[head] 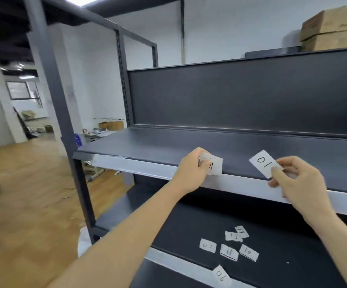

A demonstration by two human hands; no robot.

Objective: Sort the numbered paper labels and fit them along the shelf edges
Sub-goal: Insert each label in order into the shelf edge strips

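Left grip: the left hand (191, 171) is closed around a small bunch of paper labels (214, 166), thumb and fingers pinched on them; a "4" shows on the front one, the rest of its number is hidden by the fingers. How many labels are in the bunch cannot be told.
Right grip: the right hand (299, 179) pinches a single label marked "01" (265, 163) by its lower corner between thumb and fingertips, tilted, its number facing the camera.
Where the held labels are: both just above the front of the middle shelf (168, 142), the bunch touching or nearly touching the pale edge strip (143, 167), the "01" label apart from it to the right.
Loose labels: six lie on the lower shelf (178, 221), below and between the two forearms.
Cluster: five close together, reading "01" (207, 245), "11" (229, 252), "10" (249, 252), one that looks like "12" (233, 236), and one half under it whose number is unclear (242, 231).
Sixth label: "06" (222, 276), on the pale front edge of the lower shelf.
In the way: the left hand covers a stretch of the edge strip.
Around: a dark metal post (50, 80) on the left, a dark back panel (241, 96), two stacked cardboard boxes (330, 28) on top at right, wooden floor (23, 204) at left.
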